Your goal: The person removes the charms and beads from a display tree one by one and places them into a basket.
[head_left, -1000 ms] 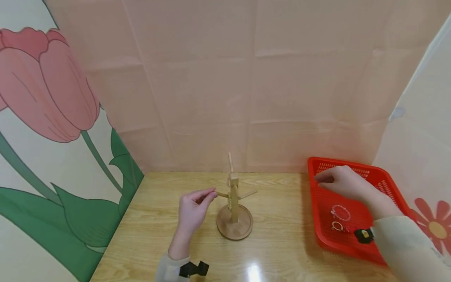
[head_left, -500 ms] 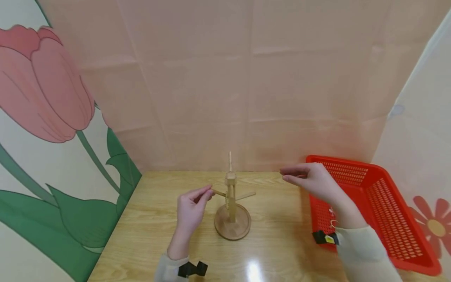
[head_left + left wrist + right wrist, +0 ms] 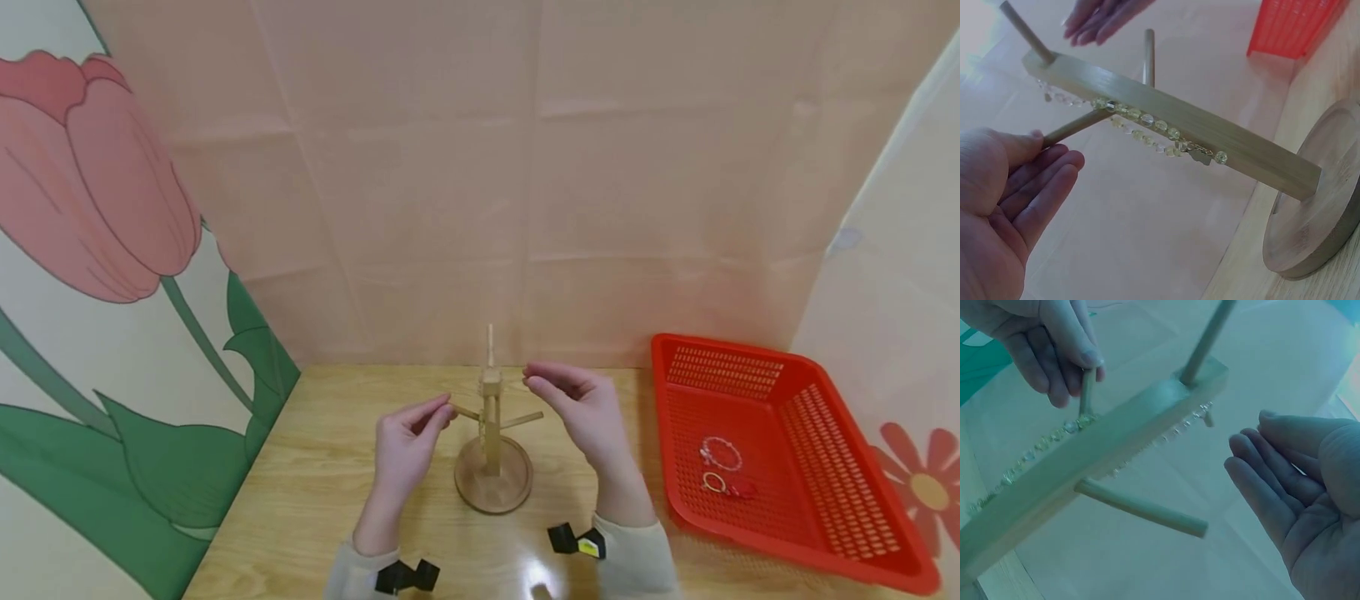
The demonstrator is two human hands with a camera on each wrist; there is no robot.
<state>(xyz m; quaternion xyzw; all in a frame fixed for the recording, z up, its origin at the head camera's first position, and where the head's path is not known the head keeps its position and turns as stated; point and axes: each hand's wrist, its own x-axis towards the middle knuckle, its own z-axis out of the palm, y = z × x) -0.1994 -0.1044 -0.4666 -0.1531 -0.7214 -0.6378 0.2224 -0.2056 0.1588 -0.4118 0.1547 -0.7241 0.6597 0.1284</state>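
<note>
A wooden jewellery stand (image 3: 492, 417) with a post, several pegs and a round base (image 3: 480, 492) stands on the table. My left hand (image 3: 405, 442) pinches the tip of its left peg (image 3: 1075, 128) between thumb and fingers. From that peg hangs a yellow and clear beaded bracelet (image 3: 1147, 119), lying against the post. A pale, clear-beaded bracelet (image 3: 1063, 98) hangs higher up, behind the post. My right hand (image 3: 581, 408) hovers just right of the post's top, above the bare right peg (image 3: 1147, 509). Its fingers are loosely bent toward the thumb, and I see nothing between them.
At the right is a red plastic basket (image 3: 795, 550). Inside lie a pink beaded bracelet (image 3: 722, 453), a small gold-coloured ring-shaped piece (image 3: 714, 482) and a red item (image 3: 742, 491). A pinkish cloth (image 3: 420, 208) hangs behind the table (image 3: 322, 500).
My right hand has moved left from over the basket to beside the stand's top, uncovering the basket's contents. The left hand keeps pinching the peg.
</note>
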